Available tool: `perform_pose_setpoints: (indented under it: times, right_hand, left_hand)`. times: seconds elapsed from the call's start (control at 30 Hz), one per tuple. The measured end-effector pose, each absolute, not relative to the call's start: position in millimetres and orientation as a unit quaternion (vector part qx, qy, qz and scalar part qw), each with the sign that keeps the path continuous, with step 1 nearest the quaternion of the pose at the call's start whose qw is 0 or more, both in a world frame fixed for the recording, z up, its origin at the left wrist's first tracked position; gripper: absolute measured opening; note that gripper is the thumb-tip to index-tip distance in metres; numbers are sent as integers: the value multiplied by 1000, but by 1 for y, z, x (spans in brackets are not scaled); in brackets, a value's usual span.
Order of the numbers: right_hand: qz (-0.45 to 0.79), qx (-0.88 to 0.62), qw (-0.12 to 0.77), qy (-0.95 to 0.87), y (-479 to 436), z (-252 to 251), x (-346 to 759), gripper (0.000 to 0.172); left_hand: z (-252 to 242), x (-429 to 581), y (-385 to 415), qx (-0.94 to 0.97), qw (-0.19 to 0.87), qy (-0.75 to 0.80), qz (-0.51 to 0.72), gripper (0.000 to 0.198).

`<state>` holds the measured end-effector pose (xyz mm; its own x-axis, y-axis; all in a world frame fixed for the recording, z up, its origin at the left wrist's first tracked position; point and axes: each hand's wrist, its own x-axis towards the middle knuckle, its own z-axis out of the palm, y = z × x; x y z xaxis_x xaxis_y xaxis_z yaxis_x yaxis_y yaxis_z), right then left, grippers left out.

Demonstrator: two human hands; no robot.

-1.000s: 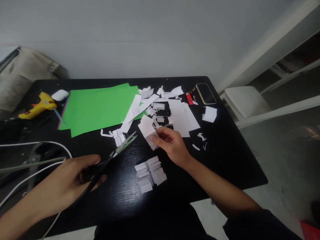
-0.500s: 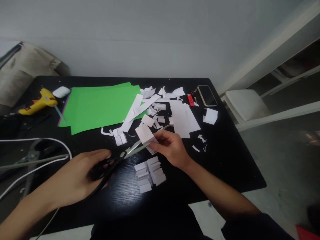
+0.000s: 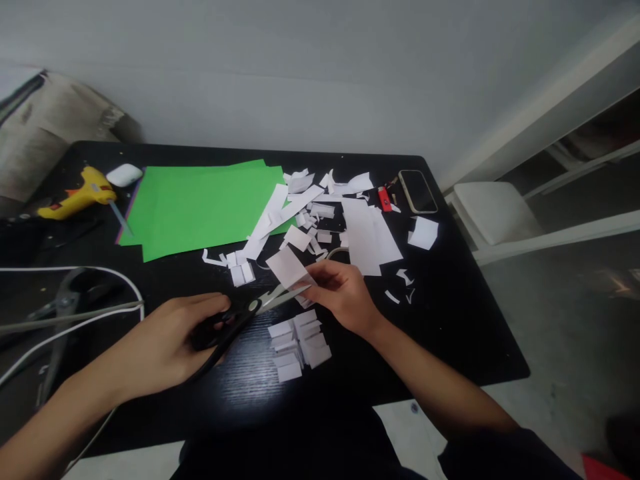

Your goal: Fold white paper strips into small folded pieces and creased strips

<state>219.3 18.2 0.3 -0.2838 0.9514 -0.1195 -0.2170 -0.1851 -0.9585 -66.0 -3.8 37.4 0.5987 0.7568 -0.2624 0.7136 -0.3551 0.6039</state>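
Gripped by the curled left hand, black-handled scissors were held — blades parted — at folded paper pinched in the right hand.

Reads as a makeshift craft corner indoors; home or small studio, we can't tell. We've got 1 black worktop against a plain grey wall, green sheets, white paper cuttings, scissors, yellow glue gun, phone.
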Motion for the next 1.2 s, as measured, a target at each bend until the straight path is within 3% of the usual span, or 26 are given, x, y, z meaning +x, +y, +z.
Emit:
perform_pose_setpoints:
  times: [1.2]
  right_hand:
    - [646, -429, 429, -463, 15, 4, 217, 23]
  left_hand:
    - [33, -73, -4, 813, 350, 463, 35, 14]
